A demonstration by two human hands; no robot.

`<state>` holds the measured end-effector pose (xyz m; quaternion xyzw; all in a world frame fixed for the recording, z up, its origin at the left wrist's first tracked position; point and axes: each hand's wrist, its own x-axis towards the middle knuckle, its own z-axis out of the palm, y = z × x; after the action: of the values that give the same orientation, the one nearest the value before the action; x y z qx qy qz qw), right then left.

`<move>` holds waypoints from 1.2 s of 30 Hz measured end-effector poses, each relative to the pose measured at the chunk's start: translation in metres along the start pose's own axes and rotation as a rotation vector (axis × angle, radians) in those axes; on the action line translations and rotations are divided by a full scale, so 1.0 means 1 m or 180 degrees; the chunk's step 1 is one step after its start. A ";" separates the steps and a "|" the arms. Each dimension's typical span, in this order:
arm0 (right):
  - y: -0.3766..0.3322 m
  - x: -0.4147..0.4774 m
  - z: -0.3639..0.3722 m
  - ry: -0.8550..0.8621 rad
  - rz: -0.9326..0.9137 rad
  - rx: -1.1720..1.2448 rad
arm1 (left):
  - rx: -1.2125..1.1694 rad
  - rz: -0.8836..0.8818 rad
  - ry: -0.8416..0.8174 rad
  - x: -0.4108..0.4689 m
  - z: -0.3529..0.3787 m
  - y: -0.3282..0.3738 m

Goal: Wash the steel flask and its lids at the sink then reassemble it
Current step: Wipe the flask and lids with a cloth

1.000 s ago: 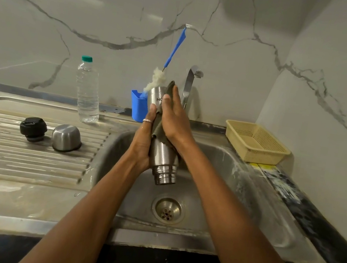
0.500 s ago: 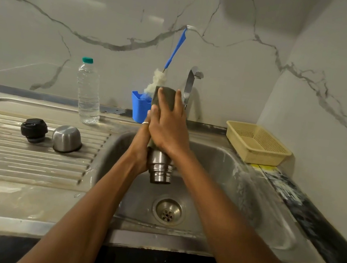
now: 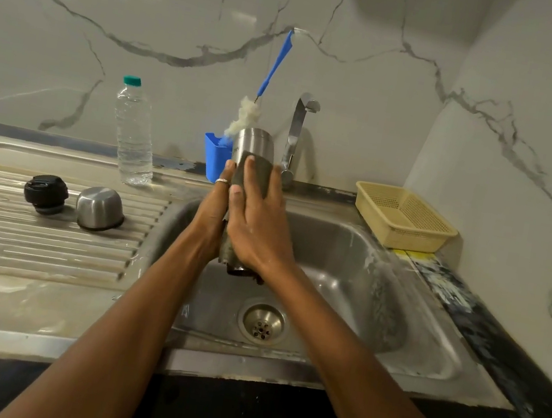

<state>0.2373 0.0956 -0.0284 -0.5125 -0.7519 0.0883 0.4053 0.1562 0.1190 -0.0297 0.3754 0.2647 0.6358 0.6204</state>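
1. Head view, frame centre: left hand (image 3: 212, 215) grips the steel flask (image 3: 254, 142) over the sink (image 3: 350, 256); right hand (image 3: 258, 233) clasps a scrub pad (image 3: 259, 174) round it.
2. Step: scrubbing the outside, seemingly mouth-down.
3. Next, likely: rinse, then black lid (image 3: 45, 192) and steel cap (image 3: 99, 208), middle left on the tabletop (image 3: 27, 241).

We see a clear water bottle (image 3: 133, 135) far left, a blue holder (image 3: 213, 159) with a long brush (image 3: 274, 64) beside it, and a yellow basket (image 3: 414, 239) far right.
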 end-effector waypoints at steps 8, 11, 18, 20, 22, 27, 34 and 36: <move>-0.004 0.080 -0.016 0.0035 0.0172 0.0151 | -0.0419 -0.0590 0.0025 0.001 0.003 -0.003; -0.006 0.078 -0.018 -0.0082 0.0812 0.0835 | -0.0383 -0.0550 0.0041 -0.001 0.004 -0.004; -0.004 -0.005 -0.007 -0.0241 0.0485 0.0688 | 0.0145 -0.0110 -0.0042 0.002 -0.003 0.002; -0.003 -0.012 -0.006 -0.0181 0.0198 0.0418 | 0.0265 0.0022 -0.0093 0.001 -0.002 0.002; -0.001 -0.006 -0.005 -0.0092 0.0060 0.0084 | 0.0324 0.0089 -0.0103 -0.002 0.001 -0.001; -0.004 0.032 -0.006 -0.0004 -0.0273 -0.0447 | -0.0274 -0.0216 -0.0073 -0.004 -0.002 -0.005; -0.019 0.076 -0.012 -0.0150 0.0472 0.0650 | -0.0557 -0.0482 0.0086 -0.001 -0.004 0.002; -0.018 0.067 -0.012 -0.0185 0.0771 0.0970 | -0.0483 -0.0400 -0.0039 -0.002 -0.005 0.001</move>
<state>0.2238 0.1402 0.0242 -0.5291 -0.6740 0.2640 0.4428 0.1513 0.1176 -0.0317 0.3139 0.2351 0.6115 0.6873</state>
